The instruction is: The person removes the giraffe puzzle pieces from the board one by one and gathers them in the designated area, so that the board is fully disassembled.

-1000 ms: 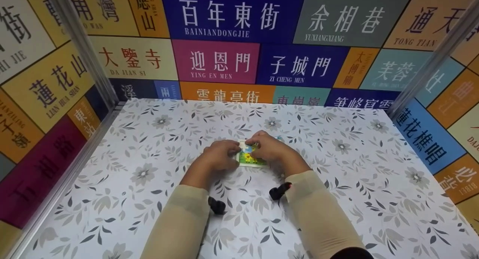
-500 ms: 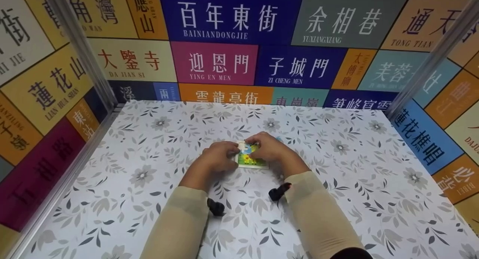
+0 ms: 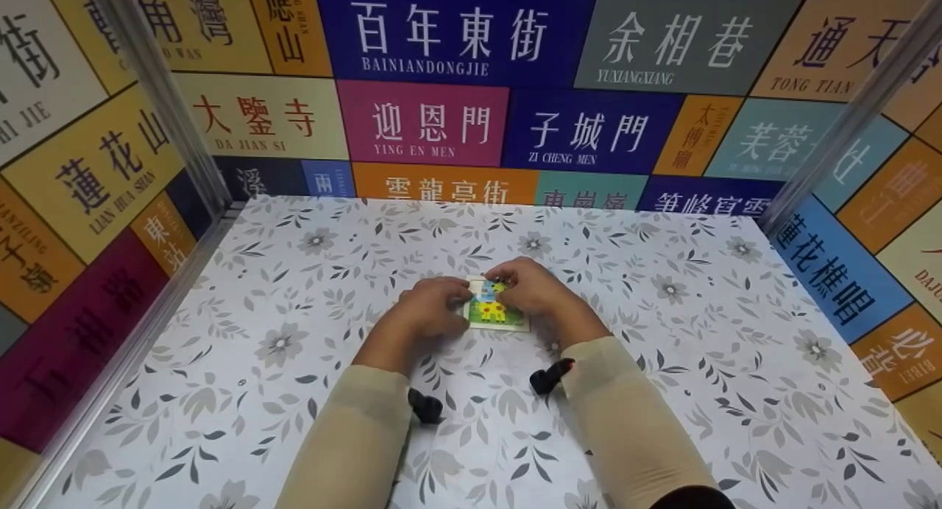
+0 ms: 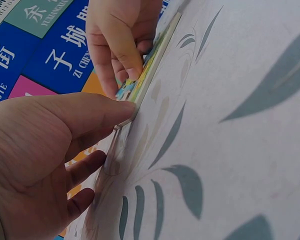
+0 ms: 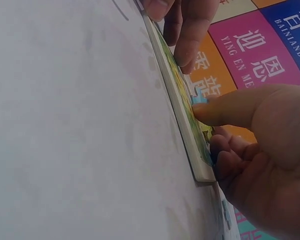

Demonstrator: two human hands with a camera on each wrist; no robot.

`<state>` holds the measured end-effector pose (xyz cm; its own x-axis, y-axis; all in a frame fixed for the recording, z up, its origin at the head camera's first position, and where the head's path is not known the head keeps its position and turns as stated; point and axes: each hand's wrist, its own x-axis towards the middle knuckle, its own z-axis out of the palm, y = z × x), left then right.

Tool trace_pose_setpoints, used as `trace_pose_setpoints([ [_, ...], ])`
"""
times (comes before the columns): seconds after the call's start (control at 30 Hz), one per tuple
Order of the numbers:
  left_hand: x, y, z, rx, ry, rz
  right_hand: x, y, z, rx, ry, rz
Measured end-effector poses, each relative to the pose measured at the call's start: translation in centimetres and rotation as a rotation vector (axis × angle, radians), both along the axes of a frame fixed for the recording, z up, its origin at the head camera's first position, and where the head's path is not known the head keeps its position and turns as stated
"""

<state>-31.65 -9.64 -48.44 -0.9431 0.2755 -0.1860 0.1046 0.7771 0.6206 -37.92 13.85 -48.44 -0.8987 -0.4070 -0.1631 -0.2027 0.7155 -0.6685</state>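
A small jigsaw puzzle board (image 3: 508, 329) with a pale rim lies flat on the table, showing a yellow giraffe on green. A whitish bare patch shows at its upper left. My left hand (image 3: 430, 307) holds the board's left side; in the left wrist view its thumb (image 4: 121, 107) lies on the corner, with the lower fingers spread beside it. My right hand (image 3: 536, 288) reaches over the upper right part, thumb and fingers bent around a puzzle piece. In the right wrist view a light blue bit (image 5: 199, 99) shows by the right thumb (image 5: 210, 113). Fingers hide much of the piece.
The board lies on a white tablecloth (image 3: 294, 391) printed with grey leaves and flowers. Panels with coloured street-name signs (image 3: 427, 123) stand behind and at both sides. A small black wrist camera (image 3: 550, 376) sticks out by the right cuff, another (image 3: 425, 406) by the left.
The right fingers have shifted slightly right and back, uncovering more of the giraffe and its head area. The left hand and the board have stayed in place.
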Motion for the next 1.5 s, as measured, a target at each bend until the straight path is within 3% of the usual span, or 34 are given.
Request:
trace_pose_setpoints([
  [0.4,0.1,0.0,0.0,0.013,-0.016,0.013,0.1,-0.1,0.0,0.053,0.051,-0.003],
  [0.67,-0.2,0.0,0.0,0.003,-0.030,-0.004,0.0,0.4,0.7,0.037,0.010,-0.067],
  [0.93,-0.2,0.1,-0.1,0.023,-0.021,0.006,-0.1,3.1,2.3,-0.011,-0.022,-0.170],
  [1.17,-0.2,0.2,-0.4,0.031,-0.019,0.022,-0.5,6.5,2.4,-0.029,-0.076,-0.251],
  [1.33,-0.3,0.2,-0.3,0.032,-0.023,0.027,-0.7,8.8,2.0,-0.022,-0.008,-0.231],
  [1.5,-0.2,0.1,-0.3,0.041,-0.026,0.034,-0.8,10.2,2.0,-0.002,-0.008,-0.266],
])
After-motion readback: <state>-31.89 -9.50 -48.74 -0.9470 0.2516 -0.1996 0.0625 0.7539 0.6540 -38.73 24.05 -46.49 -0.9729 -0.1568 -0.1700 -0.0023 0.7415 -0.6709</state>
